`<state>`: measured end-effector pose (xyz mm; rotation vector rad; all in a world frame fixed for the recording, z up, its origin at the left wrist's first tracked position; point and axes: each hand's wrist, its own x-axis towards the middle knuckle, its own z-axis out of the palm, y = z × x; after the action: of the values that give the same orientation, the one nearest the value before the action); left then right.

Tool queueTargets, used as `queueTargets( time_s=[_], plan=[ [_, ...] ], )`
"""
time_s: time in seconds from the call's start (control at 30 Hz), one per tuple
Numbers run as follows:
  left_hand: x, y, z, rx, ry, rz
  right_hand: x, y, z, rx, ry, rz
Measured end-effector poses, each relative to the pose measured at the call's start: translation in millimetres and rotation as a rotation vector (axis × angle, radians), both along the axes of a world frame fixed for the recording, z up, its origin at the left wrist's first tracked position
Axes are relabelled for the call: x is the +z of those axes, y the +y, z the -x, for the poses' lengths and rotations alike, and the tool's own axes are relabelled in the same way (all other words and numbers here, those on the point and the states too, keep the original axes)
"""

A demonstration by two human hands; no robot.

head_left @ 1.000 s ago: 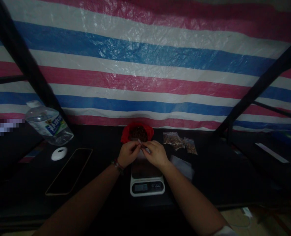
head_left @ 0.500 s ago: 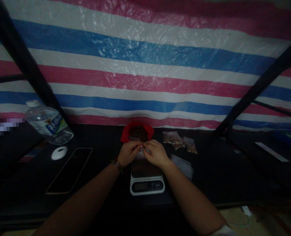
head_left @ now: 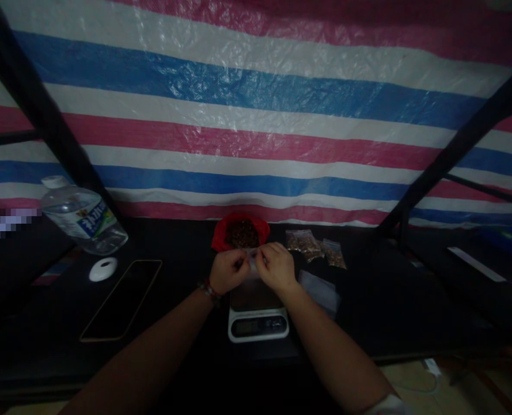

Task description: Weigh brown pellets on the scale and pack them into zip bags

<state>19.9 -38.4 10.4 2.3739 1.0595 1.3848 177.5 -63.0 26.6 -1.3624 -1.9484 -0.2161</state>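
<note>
My left hand [head_left: 230,271] and my right hand [head_left: 276,266] are both closed on a small clear plastic bag [head_left: 252,266], pinching its upper edge from either side. They hold it above the metal plate of a white kitchen scale [head_left: 258,333]. Just beyond my fingers stands a red bag [head_left: 219,237], rolled open, with small brown pieces [head_left: 242,233] inside; I cannot tell what they are. To the right of my right hand lie flat clear plastic bags [head_left: 319,291]. Behind these are several filled zip bags [head_left: 306,243] of brown bits.
On the left stand a large plastic bottle [head_left: 83,216], a white rounded object [head_left: 103,269] and a dark phone [head_left: 121,300]. Black slanted frame bars [head_left: 450,155] rise at both sides. A striped plastic sheet [head_left: 256,138] hangs behind the black table [head_left: 380,305].
My hands have drawn slightly apart, and more of the clear bag shows between them. The view has shifted a little; the other things lie as before.
</note>
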Motion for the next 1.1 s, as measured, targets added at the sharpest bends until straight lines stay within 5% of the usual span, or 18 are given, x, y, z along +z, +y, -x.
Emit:
queueTargets(
  time_s=[0.4,0.57,0.77,1.1],
  plan=[
    [-1.8,4,3,0.03,0.023,0.06,-0.7,5,-5,0.242,-0.08,0.059],
    [1.9,3,5,-0.106,0.063,-0.096,-1.5,7,-5,0.228,-0.103,0.118],
    [10.3,9,15,-0.096,0.212,-0.308,-3.4,10,-6,0.199,-0.011,0.13],
    [18.1,14,26,-0.179,0.356,-0.144,-3.1,8,-4,0.422,0.046,0.175]
  ],
)
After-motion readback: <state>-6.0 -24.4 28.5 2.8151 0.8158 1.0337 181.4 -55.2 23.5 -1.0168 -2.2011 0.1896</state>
